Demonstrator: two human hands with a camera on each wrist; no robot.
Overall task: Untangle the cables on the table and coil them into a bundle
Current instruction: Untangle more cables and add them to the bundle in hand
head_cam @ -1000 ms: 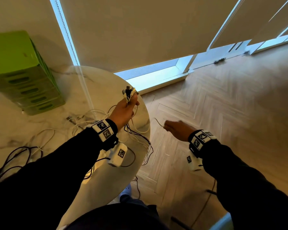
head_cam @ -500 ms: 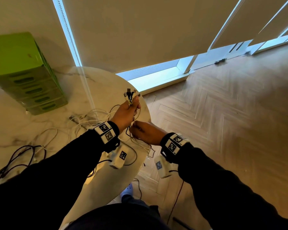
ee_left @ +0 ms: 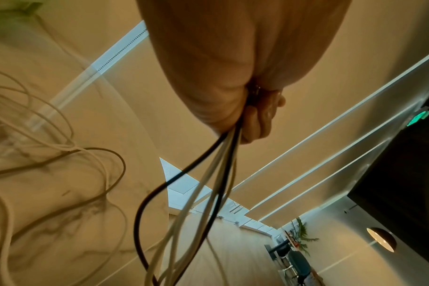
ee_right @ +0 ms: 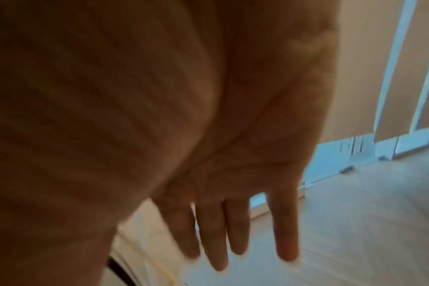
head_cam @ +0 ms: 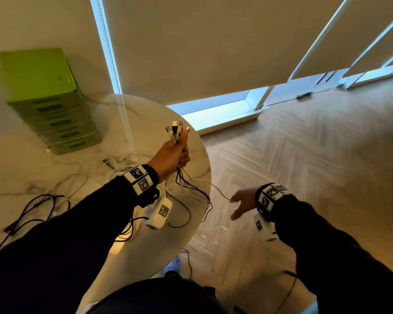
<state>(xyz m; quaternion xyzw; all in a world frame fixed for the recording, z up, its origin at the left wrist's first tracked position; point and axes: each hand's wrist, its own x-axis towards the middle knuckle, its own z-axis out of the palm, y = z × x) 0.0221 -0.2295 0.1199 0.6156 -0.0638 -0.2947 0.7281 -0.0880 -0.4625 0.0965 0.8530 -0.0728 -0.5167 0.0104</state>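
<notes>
So progress-wise I'd call this maybe halfway through the untangling, and the coiling hasn't started at all. The left hand [head_cam: 171, 155] is up over the edge of the round marble surface [head_cam: 145, 114], fist clamped around a bunch of plug ends [head_cam: 175, 130] that stick out the top of the grip, so the ends look gathered together. Below the fist the black and white cables [head_cam: 191, 189] hang down in a loose fan; the left wrist view shows them leaving the fist side by side.

The right hand [head_cam: 242, 201] is off the side of the surface, over the wood floor, fingers straight and spread, not gripping. One thin pale cable [head_cam: 213, 185] runs from the left fist toward it and seems to lie against the fingers, though I can't tell for sure if it touches.

What's left is most of it, I reckon: there are loops of white and dark cable [head_cam: 32, 207] sprawled on the surface near the green drawer box [head_cam: 48, 98], plus strands drooping over the edge. No bundle anywhere yet.
</notes>
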